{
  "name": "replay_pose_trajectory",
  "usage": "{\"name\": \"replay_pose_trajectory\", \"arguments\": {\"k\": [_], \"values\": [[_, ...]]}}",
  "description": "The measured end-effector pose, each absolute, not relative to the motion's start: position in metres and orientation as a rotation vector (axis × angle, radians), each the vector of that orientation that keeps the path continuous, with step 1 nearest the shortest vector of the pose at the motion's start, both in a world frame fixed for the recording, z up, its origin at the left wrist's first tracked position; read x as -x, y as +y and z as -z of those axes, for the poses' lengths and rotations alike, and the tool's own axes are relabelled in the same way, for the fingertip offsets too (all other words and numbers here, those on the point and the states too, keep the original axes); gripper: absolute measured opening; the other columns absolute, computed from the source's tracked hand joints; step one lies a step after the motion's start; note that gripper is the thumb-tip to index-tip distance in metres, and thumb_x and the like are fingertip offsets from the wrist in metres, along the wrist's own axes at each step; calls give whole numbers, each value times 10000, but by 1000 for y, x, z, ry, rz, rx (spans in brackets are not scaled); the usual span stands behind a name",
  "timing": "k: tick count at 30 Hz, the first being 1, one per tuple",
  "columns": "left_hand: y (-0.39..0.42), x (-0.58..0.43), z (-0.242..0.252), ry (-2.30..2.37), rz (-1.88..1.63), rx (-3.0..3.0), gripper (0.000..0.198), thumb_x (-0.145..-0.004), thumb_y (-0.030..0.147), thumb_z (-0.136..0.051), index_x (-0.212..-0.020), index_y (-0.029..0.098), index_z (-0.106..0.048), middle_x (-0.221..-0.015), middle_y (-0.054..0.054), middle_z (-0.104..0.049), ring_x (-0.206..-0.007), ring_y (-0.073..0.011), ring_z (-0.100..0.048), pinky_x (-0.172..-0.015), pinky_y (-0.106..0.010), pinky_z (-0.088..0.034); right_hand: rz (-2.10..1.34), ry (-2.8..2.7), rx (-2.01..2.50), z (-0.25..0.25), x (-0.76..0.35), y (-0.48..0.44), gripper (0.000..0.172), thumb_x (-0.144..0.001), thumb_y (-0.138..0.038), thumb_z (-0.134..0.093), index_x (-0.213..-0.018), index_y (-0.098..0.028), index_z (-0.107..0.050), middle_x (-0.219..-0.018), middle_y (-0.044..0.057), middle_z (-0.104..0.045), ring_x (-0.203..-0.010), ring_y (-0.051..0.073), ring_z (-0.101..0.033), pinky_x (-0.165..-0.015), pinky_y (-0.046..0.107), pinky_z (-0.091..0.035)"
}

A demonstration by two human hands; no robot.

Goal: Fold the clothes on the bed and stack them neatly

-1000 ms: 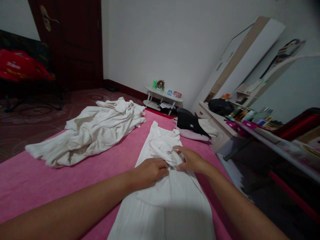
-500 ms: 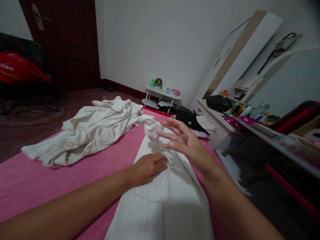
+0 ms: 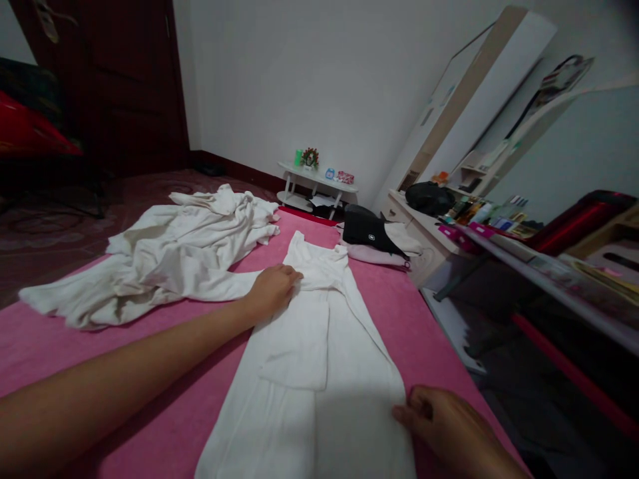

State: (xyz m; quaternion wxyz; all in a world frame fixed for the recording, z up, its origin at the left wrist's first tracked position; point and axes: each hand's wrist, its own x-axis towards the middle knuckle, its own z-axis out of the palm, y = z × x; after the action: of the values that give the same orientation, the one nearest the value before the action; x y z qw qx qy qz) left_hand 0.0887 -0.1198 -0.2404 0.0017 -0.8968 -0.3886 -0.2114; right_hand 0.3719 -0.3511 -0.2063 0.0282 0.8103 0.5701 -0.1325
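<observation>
A long-sleeved white garment (image 3: 359, 346) lies lengthwise before me on a pink bed cover, with a sleeve folded over its middle. My left hand (image 3: 274, 291) rests on its upper left part, palm down, fingers close together and lying on the cloth. Low on the right, my right hand (image 3: 446, 419) is at the garment's side edge. Its fingers are curled, and the thumb and forefinger meet the edge of the cloth. To the left lies a rumpled heap of white clothes (image 3: 184, 246).
Folded clothes with a black piece (image 3: 372, 233) on top sit at the bed's far right corner. A small white table (image 3: 314, 176) stands by the wall. On the right are a dresser (image 3: 424, 223) and a glass-topped desk (image 3: 544, 286). The pink cover (image 3: 164, 406) spreads around the garment.
My right hand has come down from above the garment's upper part to its lower right edge. My left hand has slid up and left. The raised white cloth now lies flat.
</observation>
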Motion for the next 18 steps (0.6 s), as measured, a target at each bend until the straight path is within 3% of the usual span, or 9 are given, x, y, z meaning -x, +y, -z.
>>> {"name": "replay_pose_trajectory", "arguments": {"k": [5, 11, 18], "values": [[-97, -103, 218, -1227, 448, 2814, 269, -823, 131, -494, -978, 222, -695, -946, -78, -705, -890, -243, -655, -737, -320, -478, 694, 2019, -2582, 212, -350, -367, 185, -739, -318, -561, -606, -200, -510, -594, -4, -580, -582, 141, -532, -547, 230, -327], [-65, -123, 172, -1262, 559, 2709, 323, -865, 159, -444, -1096, 214, -664, -1040, -109, -693, -970, -258, -641, -793, -333, -464, 1178, 2191, -2751, 187, -324, -359, 264, -769, -383, -548, -626, -213, -405, -563, -53, -382, -528, 103, -405, -480, 201, -297], [-42, -127, 126, -1298, 643, 2545, 290, -862, 184, -458, -1057, 219, -670, -1003, -87, -690, -981, -260, -630, -784, -319, -453, 1565, 2345, -2525, 174, -279, -341, 248, -760, -316, -593, -641, -210, -404, -574, -56, -402, -522, 85, -394, -477, 188, -293]]}}
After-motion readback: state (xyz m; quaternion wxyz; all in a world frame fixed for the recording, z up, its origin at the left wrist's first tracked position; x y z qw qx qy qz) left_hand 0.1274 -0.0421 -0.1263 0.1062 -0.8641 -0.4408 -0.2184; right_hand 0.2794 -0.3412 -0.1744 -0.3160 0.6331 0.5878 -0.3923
